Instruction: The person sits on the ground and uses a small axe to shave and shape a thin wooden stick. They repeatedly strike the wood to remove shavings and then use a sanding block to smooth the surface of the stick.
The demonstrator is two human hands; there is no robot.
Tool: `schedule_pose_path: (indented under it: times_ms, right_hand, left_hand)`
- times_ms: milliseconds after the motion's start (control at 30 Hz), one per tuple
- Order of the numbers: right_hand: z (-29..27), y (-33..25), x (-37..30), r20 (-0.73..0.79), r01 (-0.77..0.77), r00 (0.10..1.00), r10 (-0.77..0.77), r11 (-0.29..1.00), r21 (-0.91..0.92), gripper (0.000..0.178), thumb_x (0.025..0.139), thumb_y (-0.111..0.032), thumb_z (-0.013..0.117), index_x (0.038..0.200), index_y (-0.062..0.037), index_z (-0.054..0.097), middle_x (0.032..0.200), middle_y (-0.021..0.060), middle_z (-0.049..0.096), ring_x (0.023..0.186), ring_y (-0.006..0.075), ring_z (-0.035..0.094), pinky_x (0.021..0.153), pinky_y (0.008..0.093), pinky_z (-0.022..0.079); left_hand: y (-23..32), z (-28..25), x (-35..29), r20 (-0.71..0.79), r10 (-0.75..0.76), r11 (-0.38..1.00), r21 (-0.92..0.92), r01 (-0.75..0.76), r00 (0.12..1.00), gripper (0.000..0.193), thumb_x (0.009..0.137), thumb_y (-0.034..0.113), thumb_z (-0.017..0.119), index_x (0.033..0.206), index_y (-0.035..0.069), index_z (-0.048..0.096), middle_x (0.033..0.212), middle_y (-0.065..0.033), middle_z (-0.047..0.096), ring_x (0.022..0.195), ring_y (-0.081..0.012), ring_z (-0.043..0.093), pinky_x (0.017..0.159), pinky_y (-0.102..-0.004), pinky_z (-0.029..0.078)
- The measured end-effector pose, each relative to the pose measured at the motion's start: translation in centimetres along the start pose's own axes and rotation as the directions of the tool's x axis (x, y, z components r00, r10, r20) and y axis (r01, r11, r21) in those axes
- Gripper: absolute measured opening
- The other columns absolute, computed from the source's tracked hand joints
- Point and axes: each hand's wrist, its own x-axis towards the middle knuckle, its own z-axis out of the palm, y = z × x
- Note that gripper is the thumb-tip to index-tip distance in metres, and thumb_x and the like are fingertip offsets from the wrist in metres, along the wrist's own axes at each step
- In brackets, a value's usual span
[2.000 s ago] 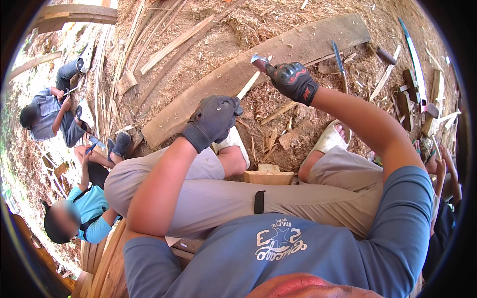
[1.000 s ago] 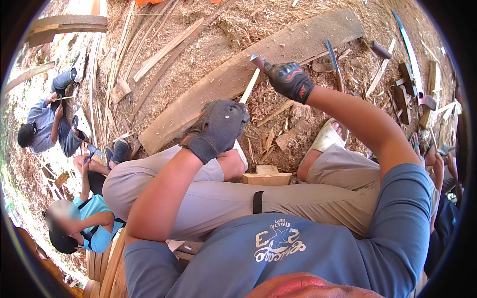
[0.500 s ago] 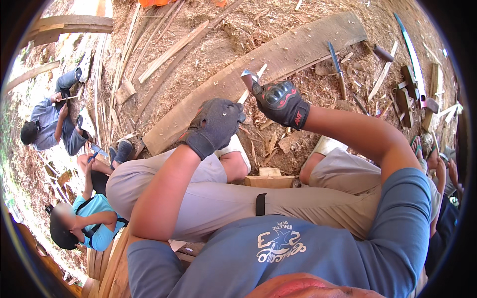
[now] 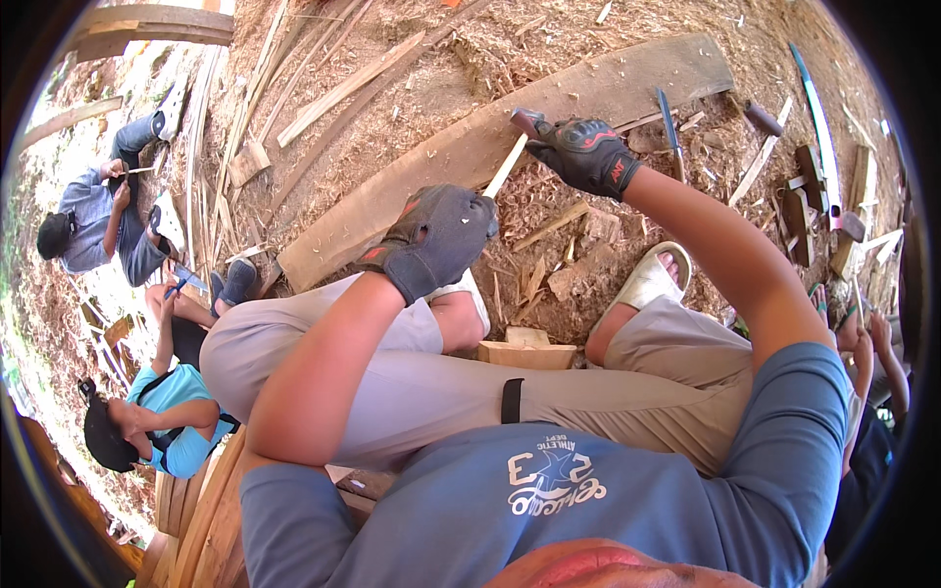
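My left hand (image 4: 436, 235), in a dark grey work glove, is closed round a thin pale wooden stick (image 4: 506, 167). The stick's bare length slants up from that fist toward my right hand (image 4: 588, 155). A black glove with red trim and hard knuckle pads covers my right hand. Its fingers are wrapped round a short broad-bladed cutting tool (image 4: 527, 122), whose handle is hidden in the fist. The metal end pokes out to the left, close to the far tip of the stick. Whether blade and stick touch, I cannot tell.
A long wide plank (image 4: 412, 176) lies beyond my hands among shavings. To its right are a blue-bladed knife (image 4: 668, 120), a mallet (image 4: 763, 120) and a long curved blade (image 4: 821, 127). A wood block (image 4: 526, 355) sits between my feet. Two people (image 4: 162, 421) work at left; others are at right.
My right hand has moved a little up and right, away from my left, baring more of the stick. My left hand has shifted slightly right. Both grips stay closed.
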Motion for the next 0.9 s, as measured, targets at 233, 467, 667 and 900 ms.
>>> schedule_pose_path:
  times_ms: [233, 467, 667, 900]
  right_hand:
    - [1.4, 0.7, 0.7, -0.273, 0.104, 0.950, -0.149, 0.980, -0.171, 0.041, 0.106, -0.031, 0.051, 0.147, -0.0266, 0.057, 0.097, 0.0172, 0.072, 0.092, 0.0399, 0.070, 0.081, 0.0513, 0.057]
    - [1.5, 0.8, 0.6, -0.159, 0.027, 0.987, -0.029, 1.000, -0.013, 0.044, 0.101, -0.017, 0.051, 0.144, -0.0183, 0.058, 0.103, 0.0185, 0.073, 0.091, 0.0375, 0.072, 0.078, 0.0507, 0.058]
    - [3.9, -3.1, -1.4, -0.278, 0.082, 0.954, -0.113, 0.989, -0.119, 0.056, 0.095, -0.012, 0.052, 0.151, -0.0099, 0.049, 0.086, 0.0220, 0.073, 0.074, 0.0365, 0.072, 0.064, 0.0482, 0.056]
    - [3.6, 1.1, 0.2, -0.084, -0.014, 0.996, 0.003, 0.991, -0.130, 0.058, 0.095, -0.010, 0.050, 0.153, -0.0102, 0.048, 0.095, 0.0226, 0.075, 0.083, 0.0358, 0.075, 0.072, 0.0466, 0.061]
  left_hand:
    - [-1.0, -0.4, 0.1, -0.046, 0.337, 0.847, 0.451, -0.282, 0.940, 0.040, 0.102, 0.028, 0.057, 0.080, -0.001, 0.074, 0.069, -0.0096, 0.069, 0.057, -0.0176, 0.061, 0.060, -0.0360, 0.050]
    - [0.7, -1.1, 0.0, 0.010, 0.009, 0.985, 0.175, -0.011, 1.000, 0.037, 0.100, 0.029, 0.060, 0.086, -0.002, 0.075, 0.070, -0.0121, 0.069, 0.060, -0.0210, 0.063, 0.064, -0.0380, 0.052]
    - [0.3, -0.7, -0.1, -0.029, -0.001, 1.000, 0.013, 0.002, 1.000, 0.032, 0.100, 0.027, 0.061, 0.088, 0.000, 0.075, 0.067, -0.0093, 0.066, 0.057, -0.0183, 0.060, 0.059, -0.0362, 0.049]
    - [0.7, -0.2, 0.9, -0.112, 0.257, 0.945, 0.237, -0.225, 0.960, 0.031, 0.101, 0.026, 0.061, 0.086, 0.001, 0.073, 0.059, -0.0020, 0.058, 0.052, -0.0110, 0.055, 0.050, -0.0302, 0.044]
